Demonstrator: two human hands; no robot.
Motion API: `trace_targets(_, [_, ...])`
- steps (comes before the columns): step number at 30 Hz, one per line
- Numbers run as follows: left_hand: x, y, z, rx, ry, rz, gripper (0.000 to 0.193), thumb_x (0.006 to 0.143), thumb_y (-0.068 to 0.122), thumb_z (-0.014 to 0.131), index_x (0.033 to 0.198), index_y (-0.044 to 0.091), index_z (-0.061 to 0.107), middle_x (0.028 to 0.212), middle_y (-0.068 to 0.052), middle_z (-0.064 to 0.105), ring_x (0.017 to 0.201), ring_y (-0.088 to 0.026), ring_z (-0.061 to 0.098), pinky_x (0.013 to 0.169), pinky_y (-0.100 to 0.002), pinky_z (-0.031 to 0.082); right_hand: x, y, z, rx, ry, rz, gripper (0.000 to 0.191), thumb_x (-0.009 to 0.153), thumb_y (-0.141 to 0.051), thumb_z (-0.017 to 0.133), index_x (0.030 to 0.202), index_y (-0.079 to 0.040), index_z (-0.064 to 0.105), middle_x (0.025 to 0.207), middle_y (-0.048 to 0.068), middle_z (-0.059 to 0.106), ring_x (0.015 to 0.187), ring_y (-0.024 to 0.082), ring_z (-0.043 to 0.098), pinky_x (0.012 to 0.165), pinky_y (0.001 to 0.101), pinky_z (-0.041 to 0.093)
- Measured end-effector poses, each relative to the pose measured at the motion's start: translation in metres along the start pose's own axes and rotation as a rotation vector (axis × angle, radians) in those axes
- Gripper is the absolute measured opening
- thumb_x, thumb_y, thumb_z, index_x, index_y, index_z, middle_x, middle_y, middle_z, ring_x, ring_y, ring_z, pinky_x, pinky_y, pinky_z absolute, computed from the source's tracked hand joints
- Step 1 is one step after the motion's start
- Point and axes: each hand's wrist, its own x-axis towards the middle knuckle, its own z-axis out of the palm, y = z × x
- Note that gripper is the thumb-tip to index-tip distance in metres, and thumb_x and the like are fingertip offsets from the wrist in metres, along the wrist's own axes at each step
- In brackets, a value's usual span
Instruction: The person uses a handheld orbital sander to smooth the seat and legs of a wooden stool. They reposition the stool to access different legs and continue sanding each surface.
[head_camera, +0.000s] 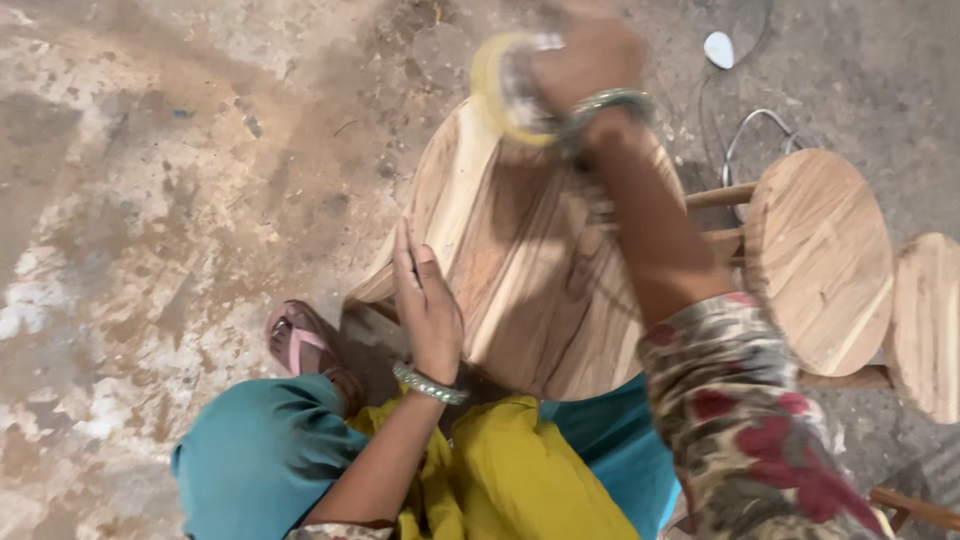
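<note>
Wooden and pale, the round stool seat (520, 270) leaned tilted against the person's knees above the concrete floor (150, 200), and I judged it stiff, fairly heavy and smooth, best held by its rim. The left hand (428, 305) lay flat and open on the left edge, while the right hand (585, 60) was clenched around a yellowish pad (500, 90) pressed on the top edge.

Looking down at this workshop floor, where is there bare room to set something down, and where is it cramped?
The widest bare stretch is the stained concrete floor, left of the tilted round wooden seat and beyond the pink sandal. To the right it is crowded: two more round stools stand close together, with a cable loop and a small white thing behind them.
</note>
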Motion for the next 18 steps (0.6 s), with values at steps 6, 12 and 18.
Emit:
trace_targets(6, [-0.012,0.002,0.010,-0.016,0.060,-0.002,0.052,0.112,0.028,0.038,0.154,-0.002,0.040,0.154,-0.025,0.051,0.144,-0.035,0.050,0.118,-0.040,0.036,-0.033,0.150,-0.067,-0.375,0.033,0.203,0.049,0.085,-0.048,0.066,0.114,-0.009,0.074,0.103,0.022,0.072,0.097,0.043,0.067,0.084,0.0533,0.051])
trace_targets(12, [-0.019,-0.021,0.016,-0.183,0.068,0.052,0.060,0.114,0.037,0.031,0.154,-0.006,0.041,0.159,-0.024,0.046,0.149,-0.035,0.044,0.125,-0.040,0.029,-0.027,0.028,-0.018,-0.252,0.004,-0.002,0.051,0.079,-0.044,0.073,0.124,-0.020,0.075,0.100,0.018,0.074,0.092,0.038,0.069,0.084,0.0494,0.054])
trace_targets(18, [-0.017,-0.011,-0.015,-0.300,0.160,0.127,0.070,0.114,0.045,0.011,0.163,-0.003,0.021,0.170,-0.022,0.026,0.160,-0.032,0.026,0.133,-0.043,0.018,-0.117,-0.070,-0.015,-0.265,-0.283,-0.061,0.043,0.095,-0.049,0.063,0.123,-0.016,0.068,0.106,0.009,0.069,0.073,0.022,0.069,0.058,0.0368,0.057])
